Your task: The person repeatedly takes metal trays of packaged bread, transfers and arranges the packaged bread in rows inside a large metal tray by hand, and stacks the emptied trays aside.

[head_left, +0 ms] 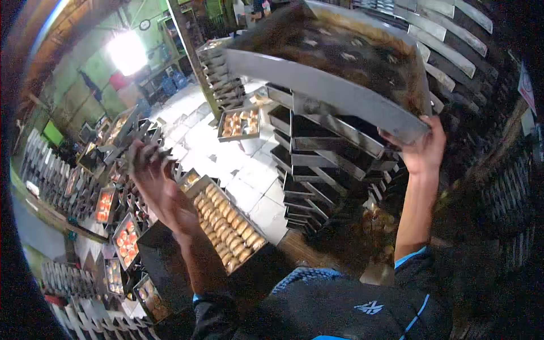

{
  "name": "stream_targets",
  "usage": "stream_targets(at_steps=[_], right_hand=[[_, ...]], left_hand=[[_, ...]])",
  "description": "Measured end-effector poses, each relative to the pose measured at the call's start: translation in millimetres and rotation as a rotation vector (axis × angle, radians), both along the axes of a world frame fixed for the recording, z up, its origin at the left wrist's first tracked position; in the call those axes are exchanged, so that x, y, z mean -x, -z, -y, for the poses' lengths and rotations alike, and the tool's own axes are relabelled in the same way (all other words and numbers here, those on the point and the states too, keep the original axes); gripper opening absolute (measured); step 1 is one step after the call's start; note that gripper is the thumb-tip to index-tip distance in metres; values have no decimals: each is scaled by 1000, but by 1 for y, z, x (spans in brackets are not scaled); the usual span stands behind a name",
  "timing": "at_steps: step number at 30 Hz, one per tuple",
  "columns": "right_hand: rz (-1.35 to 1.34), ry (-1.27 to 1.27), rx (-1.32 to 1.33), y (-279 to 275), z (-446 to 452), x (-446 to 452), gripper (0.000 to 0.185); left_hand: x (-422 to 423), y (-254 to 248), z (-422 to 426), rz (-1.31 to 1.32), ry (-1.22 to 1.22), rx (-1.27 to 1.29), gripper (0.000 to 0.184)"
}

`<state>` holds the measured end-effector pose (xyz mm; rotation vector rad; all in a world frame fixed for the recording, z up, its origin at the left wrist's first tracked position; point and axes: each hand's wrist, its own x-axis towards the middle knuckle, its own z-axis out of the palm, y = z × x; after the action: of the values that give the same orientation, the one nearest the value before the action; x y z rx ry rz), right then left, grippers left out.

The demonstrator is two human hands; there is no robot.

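My right hand (424, 152) grips the near right corner of a large dark baking tray (326, 76), thumb and fingers around its rim. The tray is tilted, and its browned inside holds only a few small pale marks or scraps. Beneath it stands a tall stack of metal trays (317, 150), set crosswise on one another. Away from the tray, on the left, my left hand (156, 184) is raised with nothing in it. Its fingers are apart and smeared by motion. Below that hand lies a tray of golden buns in rows (229, 226).
More stacked trays (453, 42) rise at the right. A tray of baked pieces (239, 123) sits beyond the stack, near a post (195, 56). On the left are trays with red-topped items (127, 242) and further stacks (62, 170). A bright light (127, 52) shines at the back.
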<state>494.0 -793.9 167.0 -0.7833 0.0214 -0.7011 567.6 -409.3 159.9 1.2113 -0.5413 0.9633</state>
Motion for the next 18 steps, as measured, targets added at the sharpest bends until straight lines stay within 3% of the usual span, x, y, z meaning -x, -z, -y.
stream_targets(at_steps=[3, 5, 6, 8, 9, 11, 14, 18], right_hand=[[-24, -121, 28, -7, 25, -35, 41], [-119, 36, 47, -10, 30, -51, 39], [-181, 60, 121, -12, 33, -54, 50], [-211, 109, 107, -14, 33, -57, 53], [-275, 284, 115, -28, 9, -51, 51], [-282, 269, 147, -12, 26, -65, 57], [-261, 244, 434, 22, -44, -84, 54], [-259, 21, 841, 98, -222, -94, 51]], left_hand=[[17, 35, 0, 80, 0, -72, 64], [33, 62, -20, -58, -99, -191, 58], [43, 75, -39, -71, -139, -176, 58], [68, 105, -85, -173, -224, -298, 42], [82, 120, -104, -199, -298, -279, 42], [124, 155, -155, -476, -424, -321, 27], [195, 203, -203, -655, -583, -291, 19], [324, 279, -284, -1021, -892, -174, 20]])
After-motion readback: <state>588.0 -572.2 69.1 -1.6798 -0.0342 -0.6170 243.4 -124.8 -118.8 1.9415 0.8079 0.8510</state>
